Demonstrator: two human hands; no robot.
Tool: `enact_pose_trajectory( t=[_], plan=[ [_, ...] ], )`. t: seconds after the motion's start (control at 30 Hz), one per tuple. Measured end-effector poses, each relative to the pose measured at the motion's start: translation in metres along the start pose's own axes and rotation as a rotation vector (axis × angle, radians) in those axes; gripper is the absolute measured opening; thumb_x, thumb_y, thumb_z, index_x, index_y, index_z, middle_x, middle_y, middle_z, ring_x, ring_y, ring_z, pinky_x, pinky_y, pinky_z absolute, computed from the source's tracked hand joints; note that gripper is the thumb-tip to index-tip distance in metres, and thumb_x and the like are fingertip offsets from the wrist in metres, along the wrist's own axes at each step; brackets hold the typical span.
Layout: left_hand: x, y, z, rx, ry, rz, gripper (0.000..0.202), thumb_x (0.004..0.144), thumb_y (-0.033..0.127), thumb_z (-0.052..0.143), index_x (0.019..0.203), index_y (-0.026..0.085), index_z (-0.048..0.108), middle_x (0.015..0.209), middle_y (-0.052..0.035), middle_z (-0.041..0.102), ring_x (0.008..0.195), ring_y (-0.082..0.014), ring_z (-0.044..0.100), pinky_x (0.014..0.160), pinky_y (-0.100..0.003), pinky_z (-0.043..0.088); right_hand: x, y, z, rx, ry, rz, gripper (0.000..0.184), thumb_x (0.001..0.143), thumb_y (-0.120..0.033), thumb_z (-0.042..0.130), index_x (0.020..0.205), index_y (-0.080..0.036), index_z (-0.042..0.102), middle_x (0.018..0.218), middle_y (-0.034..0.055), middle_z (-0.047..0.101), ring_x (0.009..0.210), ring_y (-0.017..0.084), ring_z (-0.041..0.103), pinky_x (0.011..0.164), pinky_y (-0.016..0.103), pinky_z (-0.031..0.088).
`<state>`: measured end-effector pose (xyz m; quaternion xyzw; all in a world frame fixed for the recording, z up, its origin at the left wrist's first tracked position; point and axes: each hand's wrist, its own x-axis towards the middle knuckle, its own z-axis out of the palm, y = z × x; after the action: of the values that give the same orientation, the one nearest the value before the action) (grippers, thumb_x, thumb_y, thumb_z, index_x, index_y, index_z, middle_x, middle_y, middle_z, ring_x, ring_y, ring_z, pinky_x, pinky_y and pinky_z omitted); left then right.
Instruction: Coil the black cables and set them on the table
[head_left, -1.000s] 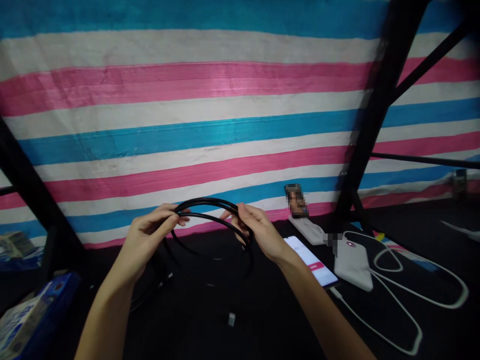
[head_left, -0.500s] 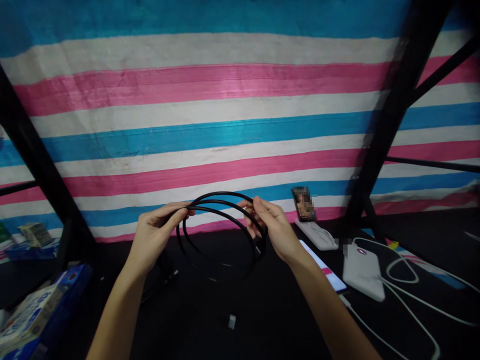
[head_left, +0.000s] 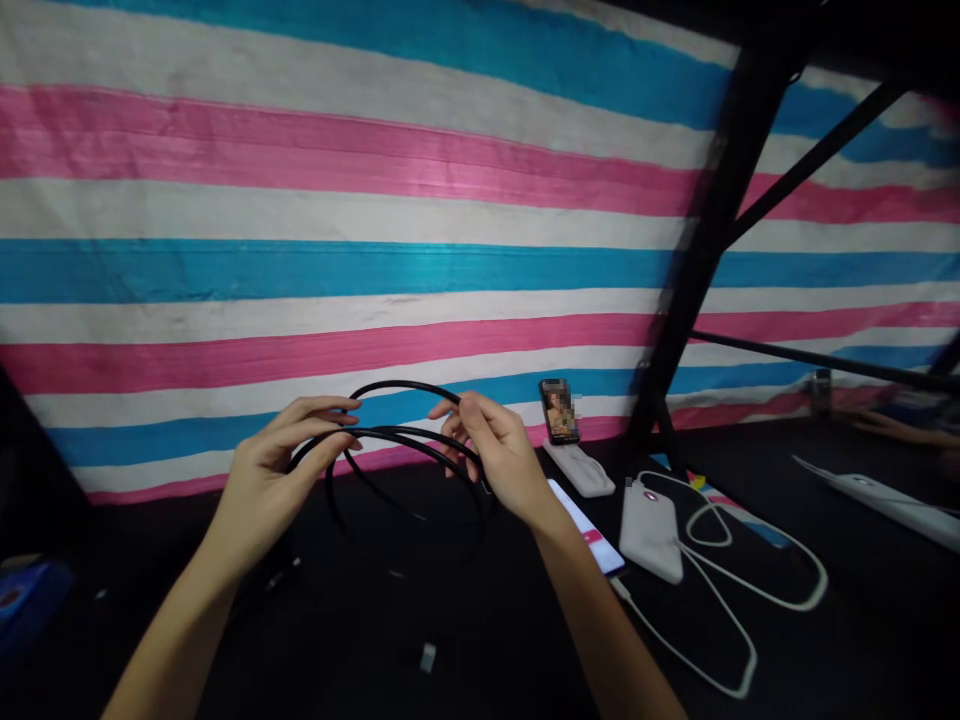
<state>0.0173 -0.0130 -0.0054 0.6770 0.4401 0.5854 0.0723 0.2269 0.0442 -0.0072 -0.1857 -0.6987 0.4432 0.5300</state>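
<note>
Loops of a black cable (head_left: 397,433) hang between my two hands above the dark table. My left hand (head_left: 281,465) holds the coil at its left side, thumb below and fingers above the strands. At the coil's right side, my right hand (head_left: 495,450) pinches the strands between thumb and fingers. The lower part of the loops is hard to make out against the black table. A small pale, box-like piece (head_left: 427,657) lies on the table below the coil.
Right of my arm lie a lit phone (head_left: 589,530), a white power bank (head_left: 651,535) with white cables (head_left: 739,600), and another phone (head_left: 560,412) on a white stand. A striped sheet (head_left: 337,220) hangs behind. Another person's hand (head_left: 892,425) shows far right.
My view has swung to the right, so things appear further left. The left fingers have lifted apart a little, and the coil's strands have spread between my hands.
</note>
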Motion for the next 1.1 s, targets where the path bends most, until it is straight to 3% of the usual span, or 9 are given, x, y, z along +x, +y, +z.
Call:
enact_pose_trajectory(
  t=[0.13,0.33,0.57,0.8,1.1],
  plan=[
    [0.002,-0.002,-0.003,0.03,-0.008,0.029,0.013,0.08,0.033,0.059,0.074,0.029,0.07,0.096,-0.001,0.064,0.095,-0.0192,0.058,0.081,-0.032,0.046,0.0,0.002,0.002,0.029,-0.012,0.005,0.034,0.092,-0.046,0.043,0.09,-0.019,0.064,0.069,-0.001,0.056,0.047,0.006,0.056,0.032,0.013,0.031],
    [0.004,-0.003,-0.009,0.098,0.126,0.088,0.013,0.08,0.031,0.059,0.071,0.029,0.068,0.095,-0.0003,0.058,0.095,-0.0162,0.055,0.079,-0.029,0.043,0.003,0.005,0.006,0.092,-0.065,0.021,0.033,0.093,-0.044,0.042,0.091,-0.019,0.062,0.066,-0.0007,0.059,0.047,0.006,0.057,0.034,0.013,0.032],
    [-0.002,0.009,-0.007,0.124,0.002,0.147,0.012,0.081,0.028,0.058,0.073,0.026,0.067,0.088,0.0004,0.062,0.086,-0.0129,0.058,0.072,-0.024,0.045,-0.005,0.0,0.017,0.093,-0.167,0.012,0.032,0.093,-0.043,0.042,0.095,-0.018,0.061,0.067,-0.0005,0.06,0.047,0.007,0.058,0.038,0.016,0.037],
    [-0.007,0.006,-0.006,0.05,0.166,0.244,0.01,0.079,0.019,0.061,0.078,0.028,0.066,0.08,0.0017,0.053,0.077,-0.0105,0.051,0.062,-0.023,0.039,-0.008,-0.006,0.015,-0.085,-0.06,-0.083,0.032,0.094,-0.039,0.04,0.094,-0.018,0.064,0.064,-0.0024,0.058,0.045,0.005,0.051,0.043,0.017,0.039],
    [-0.009,0.008,0.003,0.123,0.171,0.186,0.007,0.077,0.03,0.062,0.079,0.033,0.068,0.09,0.0021,0.054,0.087,-0.0133,0.053,0.072,-0.029,0.041,-0.016,-0.009,0.019,-0.104,-0.129,-0.061,0.034,0.092,-0.041,0.044,0.103,-0.019,0.067,0.057,-0.0042,0.056,0.038,0.003,0.045,0.039,0.017,0.034]
  ],
)
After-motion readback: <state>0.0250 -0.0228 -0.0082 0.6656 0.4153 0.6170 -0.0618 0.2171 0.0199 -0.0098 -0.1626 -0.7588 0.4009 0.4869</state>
